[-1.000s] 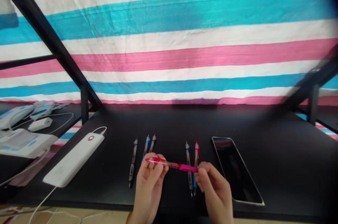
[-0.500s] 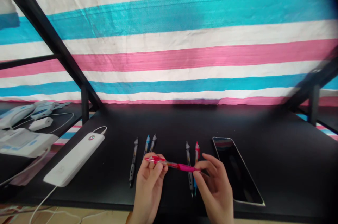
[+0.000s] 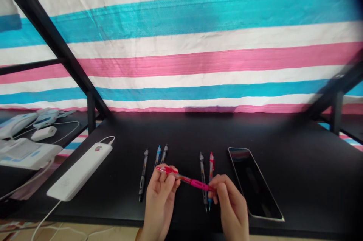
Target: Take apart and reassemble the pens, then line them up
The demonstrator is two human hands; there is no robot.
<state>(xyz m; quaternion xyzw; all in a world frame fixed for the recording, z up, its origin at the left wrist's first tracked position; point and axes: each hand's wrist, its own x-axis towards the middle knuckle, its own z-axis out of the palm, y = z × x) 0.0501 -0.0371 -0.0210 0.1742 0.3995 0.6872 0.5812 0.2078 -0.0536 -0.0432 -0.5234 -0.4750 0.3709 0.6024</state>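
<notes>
A pink-and-red pen (image 3: 185, 179) with a clear barrel spans both hands above the table, its right end slightly lower. My left hand (image 3: 161, 197) pinches its red clip end between thumb and fingers. At the pen's tip end, my right hand (image 3: 231, 203) has thumb and fingertips closed on it. Beneath and behind lie a black pen (image 3: 202, 173) and a pen with a red top and blue tip (image 3: 211, 165). Left of my left hand rest a black pen (image 3: 143, 174), a blue-topped pen (image 3: 158, 155) and a grey-topped pen (image 3: 165, 152), the last two partly hidden by that hand.
To the right lies a dark-screened phone (image 3: 256, 186). A white power bank (image 3: 81, 171) with a cable is on the left of the black table (image 3: 181, 131). White devices and cables (image 3: 31, 150) occupy the surface at far left. Black metal posts (image 3: 90, 110) rise at both sides.
My right hand has turned and its fingers have curled in closer round the pen's tip. The pen's right end has dropped slightly. My left hand has hardly moved.
</notes>
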